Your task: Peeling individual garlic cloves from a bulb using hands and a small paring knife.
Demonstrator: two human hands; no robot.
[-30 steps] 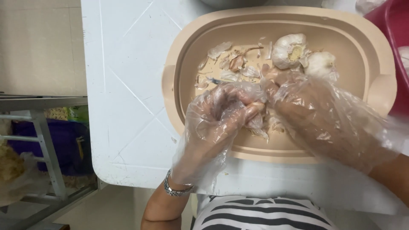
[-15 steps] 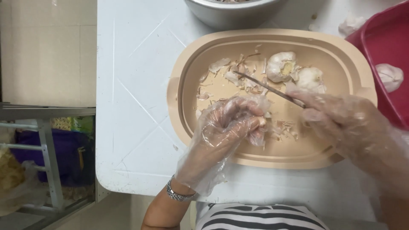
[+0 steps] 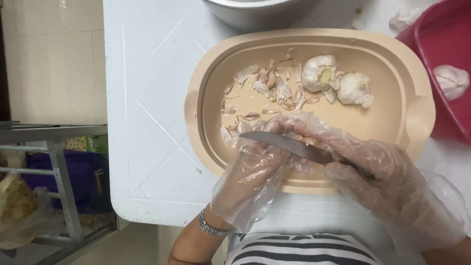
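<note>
Nearest the viewer, a striped black-and-white shirt (image 3: 304, 248) and a metal wristwatch (image 3: 210, 226) on the left wrist. The left hand (image 3: 255, 176), in a loose clear plastic glove, is curled narrowly around a small piece of garlic; the piece itself is mostly hidden by the glove and fingers, so its exact shape cannot be told. The right hand (image 3: 387, 184), likewise gloved, is closed around the handle of a slim steel-bladed knife (image 3: 287, 145), whose blade lies across the left fingers with its tip pointing to the person's left. Both hands work above the near part of a beige oval plastic tray (image 3: 196, 118), which rests on a white scratched tabletop (image 3: 147, 98).

Handling note: the garlic piece is judged light, firm and small, its papery skin brittle and prone to slipping under plastic film; a fingertip pinch on its sides, clear of the blade's edge, would seem safest.

Farther into the tray, scattered papery garlic skins (image 3: 267, 91), then two whole white garlic bulbs (image 3: 319, 72), just beside one another. Beyond the tray, the rim of a grey metal bowl (image 3: 255, 12); to the right, a red plastic basin (image 3: 441, 59) holding another garlic bulb (image 3: 451, 81).
</note>
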